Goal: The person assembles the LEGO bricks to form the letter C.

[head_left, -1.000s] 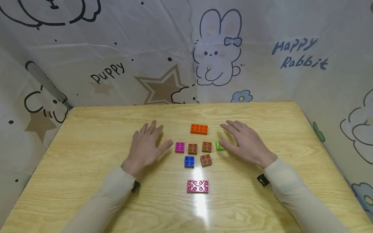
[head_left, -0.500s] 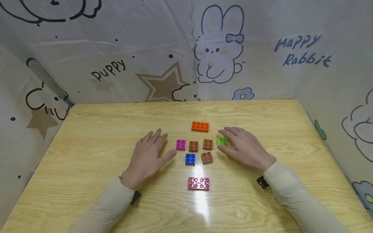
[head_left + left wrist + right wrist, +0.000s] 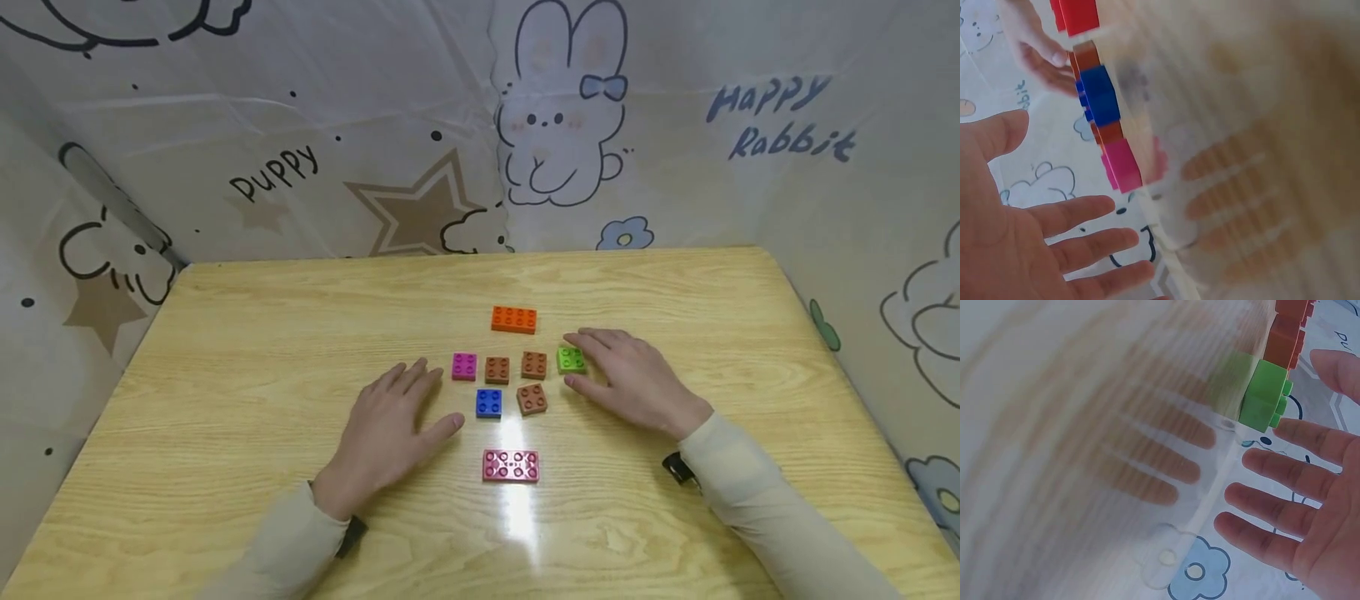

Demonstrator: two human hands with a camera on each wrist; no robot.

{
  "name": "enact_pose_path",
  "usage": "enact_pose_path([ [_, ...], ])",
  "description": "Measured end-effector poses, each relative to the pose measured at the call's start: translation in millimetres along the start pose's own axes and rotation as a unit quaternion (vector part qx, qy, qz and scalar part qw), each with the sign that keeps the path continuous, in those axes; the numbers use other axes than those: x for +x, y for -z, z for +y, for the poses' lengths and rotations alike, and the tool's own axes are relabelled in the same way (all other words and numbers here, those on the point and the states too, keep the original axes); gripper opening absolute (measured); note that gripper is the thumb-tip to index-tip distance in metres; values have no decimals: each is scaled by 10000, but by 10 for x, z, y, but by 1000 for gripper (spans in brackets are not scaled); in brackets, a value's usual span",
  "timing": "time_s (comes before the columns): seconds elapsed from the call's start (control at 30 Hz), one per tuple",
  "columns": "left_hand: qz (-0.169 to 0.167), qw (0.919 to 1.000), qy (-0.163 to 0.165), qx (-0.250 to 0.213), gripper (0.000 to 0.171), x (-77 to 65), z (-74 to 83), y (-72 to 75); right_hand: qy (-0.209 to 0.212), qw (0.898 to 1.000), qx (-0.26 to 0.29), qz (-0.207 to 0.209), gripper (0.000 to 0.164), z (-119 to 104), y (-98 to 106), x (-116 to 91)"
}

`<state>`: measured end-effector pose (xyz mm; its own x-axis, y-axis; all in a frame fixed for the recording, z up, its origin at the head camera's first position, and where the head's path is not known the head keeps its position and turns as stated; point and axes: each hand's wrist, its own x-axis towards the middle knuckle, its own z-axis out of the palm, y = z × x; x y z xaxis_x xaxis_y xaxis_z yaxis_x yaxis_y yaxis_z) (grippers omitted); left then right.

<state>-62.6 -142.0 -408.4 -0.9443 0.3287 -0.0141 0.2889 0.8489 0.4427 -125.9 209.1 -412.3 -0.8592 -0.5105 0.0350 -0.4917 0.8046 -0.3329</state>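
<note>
My left hand [image 3: 386, 433] hovers with spread fingers left of the blue brick [image 3: 489, 403] and the magenta brick [image 3: 464, 367]; nothing is in it. Above the table, my right hand [image 3: 630, 379] has its thumb and fingers apart beside the lime green brick [image 3: 571, 360]. In the right wrist view, the fingertips come near that green brick [image 3: 1264, 395]; whether they touch it I cannot tell. Between the hands lie three brown square bricks, one upper left [image 3: 497, 370], one upper right [image 3: 534, 365] and one lower, slightly turned brick [image 3: 532, 398].
An orange long brick [image 3: 513, 319] lies behind the group, and a dark pink long brick [image 3: 511, 466] lies in front. The wooden table [image 3: 247, 350] is glossy and meets a printed cloth wall [image 3: 675, 192] at its back and sides.
My left hand has come toward me and slightly right, from beside the magenta brick to lower left of it. My right hand has shifted slightly, uncovering more of the green brick. The bricks stay put.
</note>
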Motion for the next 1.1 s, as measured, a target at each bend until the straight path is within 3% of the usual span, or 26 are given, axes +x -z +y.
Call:
enact_pose_path([
  [0.6, -550, 9971, -525, 39, 82, -210, 344, -141, -30, 9999, -10, -107, 61, 22, 7, 26],
  [1.1, -555, 9951, -809, -91, 69, -214, 448, -223, -87, 9998, 11, -198, 60, 15, 14, 36],
])
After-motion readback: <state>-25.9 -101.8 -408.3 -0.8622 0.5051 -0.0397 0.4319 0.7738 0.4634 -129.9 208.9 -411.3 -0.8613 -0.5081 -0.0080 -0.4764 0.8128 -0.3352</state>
